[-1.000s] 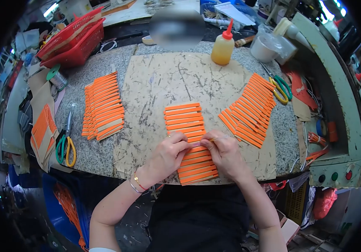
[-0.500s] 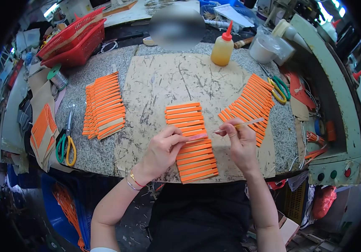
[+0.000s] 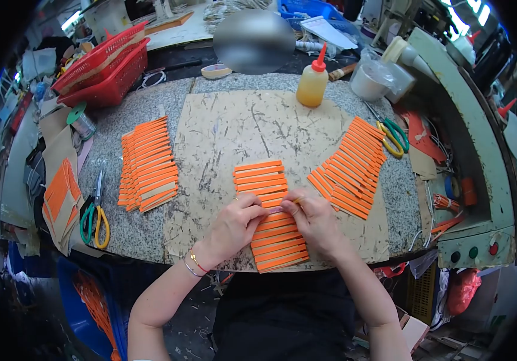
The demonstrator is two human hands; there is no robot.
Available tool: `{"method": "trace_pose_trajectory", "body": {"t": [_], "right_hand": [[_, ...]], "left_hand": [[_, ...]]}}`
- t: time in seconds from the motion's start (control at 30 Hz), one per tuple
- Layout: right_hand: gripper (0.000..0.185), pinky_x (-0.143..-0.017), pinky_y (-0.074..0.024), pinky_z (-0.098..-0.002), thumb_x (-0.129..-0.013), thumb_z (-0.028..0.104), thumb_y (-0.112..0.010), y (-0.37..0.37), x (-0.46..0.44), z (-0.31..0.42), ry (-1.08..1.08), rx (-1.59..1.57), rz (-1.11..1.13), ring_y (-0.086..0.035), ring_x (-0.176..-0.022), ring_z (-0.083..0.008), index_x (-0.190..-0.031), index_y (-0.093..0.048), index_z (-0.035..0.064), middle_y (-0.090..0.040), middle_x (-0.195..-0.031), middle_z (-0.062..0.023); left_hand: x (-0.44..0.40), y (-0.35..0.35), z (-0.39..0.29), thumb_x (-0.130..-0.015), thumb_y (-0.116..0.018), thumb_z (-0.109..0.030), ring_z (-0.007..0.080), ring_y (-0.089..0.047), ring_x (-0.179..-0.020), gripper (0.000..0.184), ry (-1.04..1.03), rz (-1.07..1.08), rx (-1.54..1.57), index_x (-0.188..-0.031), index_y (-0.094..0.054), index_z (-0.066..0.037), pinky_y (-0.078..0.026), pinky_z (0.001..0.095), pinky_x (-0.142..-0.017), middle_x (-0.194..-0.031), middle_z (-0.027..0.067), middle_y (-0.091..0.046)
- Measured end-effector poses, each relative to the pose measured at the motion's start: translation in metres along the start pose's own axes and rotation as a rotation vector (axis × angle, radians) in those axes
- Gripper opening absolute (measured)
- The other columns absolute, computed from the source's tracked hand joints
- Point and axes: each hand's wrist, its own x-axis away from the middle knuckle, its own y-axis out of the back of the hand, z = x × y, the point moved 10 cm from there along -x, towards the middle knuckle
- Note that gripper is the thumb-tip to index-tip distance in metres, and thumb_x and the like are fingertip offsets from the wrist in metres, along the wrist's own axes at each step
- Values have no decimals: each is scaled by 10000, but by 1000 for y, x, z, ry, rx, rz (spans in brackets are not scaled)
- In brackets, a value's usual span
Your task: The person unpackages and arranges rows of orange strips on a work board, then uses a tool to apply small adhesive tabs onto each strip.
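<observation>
A column of orange-edged strips (image 3: 277,243) lies at the front middle of the board. My left hand (image 3: 237,224) is closed at its left side, fingertips pinching the end of a thin pinkish strip (image 3: 275,210) that crosses the column. From the right, my right hand (image 3: 315,221) is closed at the strip's other end; what its fingers grip is too small to make out. Fanned orange strips (image 3: 351,168) lie to the right, and a further stack of orange strips (image 3: 149,165) lies to the left.
Around the board (image 3: 222,129) are a glue bottle (image 3: 312,85), green-and-yellow scissors at left (image 3: 95,218) and right (image 3: 394,137), a wire spool (image 3: 82,122), red baskets (image 3: 105,78), a white tub (image 3: 369,83), a tape roll (image 3: 216,71) and a green metal frame (image 3: 481,231).
My right hand has come back left from beside the column to the pinkish strip, and the slender stick it held is now hidden. The view has tilted slightly.
</observation>
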Motion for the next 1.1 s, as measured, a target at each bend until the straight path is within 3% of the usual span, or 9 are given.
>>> {"method": "trace_pose_trajectory", "body": {"t": [0.2, 0.3, 0.4, 0.5, 0.6, 0.7, 0.87, 1.07, 1.1], "right_hand": [[96, -651, -501, -362, -941, 69, -613, -2, -1, 0, 10, 21, -25, -639, -725, -310, -884, -624, -7, -635, -818, -151], [86, -654, -501, -350, -931, 65, -621, -16, -2, 9, 80, -22, 25, -641, -727, -297, -894, -620, -12, -635, -804, -145], [106, -655, -499, -320, -955, 76, -604, -19, -6, 14, 47, 55, 68, -648, -723, -225, -906, -619, -17, -644, -785, -109], [149, -675, -514, -308, -989, 107, -572, 1, -3, -14, -246, -165, -35, -665, -740, -215, -942, -630, -22, -668, -828, -128], [179, -683, -511, -280, -1001, 116, -563, 36, 1, -22, -218, -242, -188, -654, -751, -150, -946, -634, -39, -679, -812, -97], [183, -692, -526, -277, -997, 108, -564, 39, 5, -25, -208, -202, -142, -677, -751, -157, -941, -633, -52, -676, -793, -98], [161, -706, -534, -284, -990, 88, -562, 37, 3, -23, -205, -184, -145, -688, -763, -175, -951, -634, -51, -683, -806, -116], [97, -678, -517, -339, -938, 69, -623, -1, -9, -8, -67, -2, 31, -662, -763, -296, -935, -620, -28, -654, -839, -154], [122, -672, -506, -333, -956, 70, -602, -5, -11, -3, -11, 3, 31, -661, -739, -253, -910, -629, -40, -661, -834, -129]], "left_hand": [[0, 0, -4, -803, -677, 30, 276, -624, -818, 161, -3, 21, -24, -946, -719, -30, -519, 353, -700, -903, 98, -614], [1, -1, -3, -795, -677, 37, 279, -627, -831, 160, -19, 17, -29, -939, -711, -24, -523, 350, -704, -912, 103, -615], [0, 0, -5, -792, -677, 41, 273, -634, -819, 148, -13, 24, -34, -922, -714, -19, -525, 342, -701, -906, 102, -621], [0, 4, 2, -797, -683, 41, 257, -642, -787, 125, 28, 1, 46, -903, -719, -13, -523, 330, -682, -895, 95, -626], [-6, 21, 12, -805, -692, 36, 240, -645, -753, 108, 124, -64, 129, -897, -724, -11, -521, 320, -662, -883, 87, -627], [-9, 9, 11, -809, -696, 35, 229, -644, -745, 116, 5, -13, 21, -911, -725, -12, -519, 313, -647, -881, 83, -624], [-10, 5, 13, -809, -697, 29, 228, -646, -748, 120, -3, 27, 11, -916, -725, -16, -521, 317, -652, -883, 82, -624], [-11, 4, 12, -804, -702, 19, 243, -644, -763, 123, -21, 28, -10, -919, -720, -21, -526, 329, -670, -884, 83, -622], [-9, 3, 12, -802, -702, 18, 249, -642, -769, 124, -17, 32, -17, -919, -718, -21, -526, 333, -674, -886, 85, -622]]}}
